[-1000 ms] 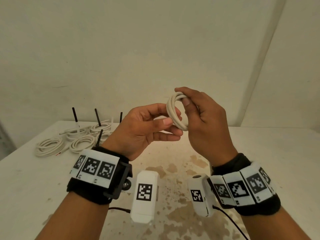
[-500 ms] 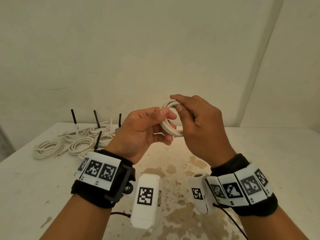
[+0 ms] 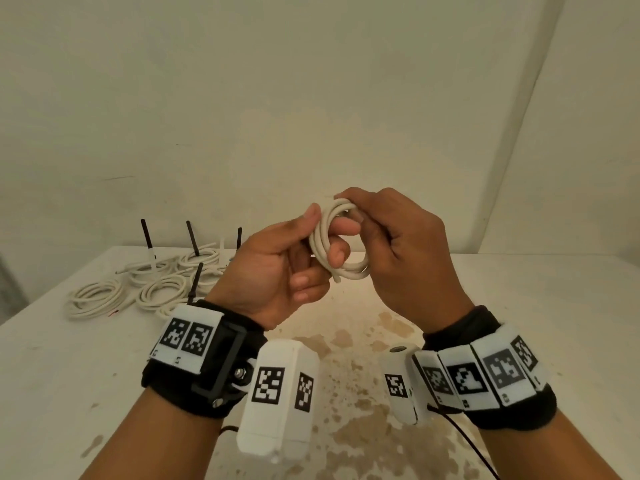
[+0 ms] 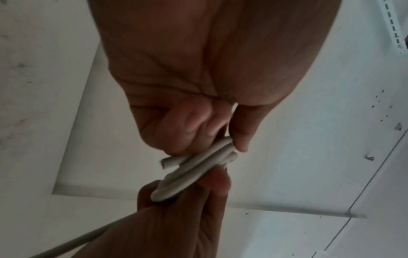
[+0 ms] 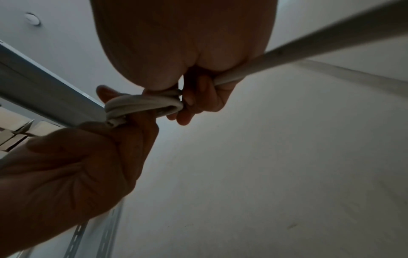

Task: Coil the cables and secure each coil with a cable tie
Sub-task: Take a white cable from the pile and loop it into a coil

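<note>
Both hands, left hand point(image 3: 277, 268) and right hand point(image 3: 405, 251), grip-clamp the white coil point(image 3: 341, 268), half hidden.

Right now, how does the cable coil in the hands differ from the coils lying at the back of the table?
The held coil is up in the air, gripped by the left hand and right hand; the finished coils lie flat on the table. The held coil has no tie; several finished coils show black cable ties sticking up. Both are white cable.

Plain off-white wall point(image 3: 277, 98) fills upper frame, corner seam at right. White table point(image 3: 52, 375) across bottom, brown stains point(image 3: 346, 410) at lower center. Metal shelf rail point(image 5: 44, 90) upper left of right wrist view.
</note>
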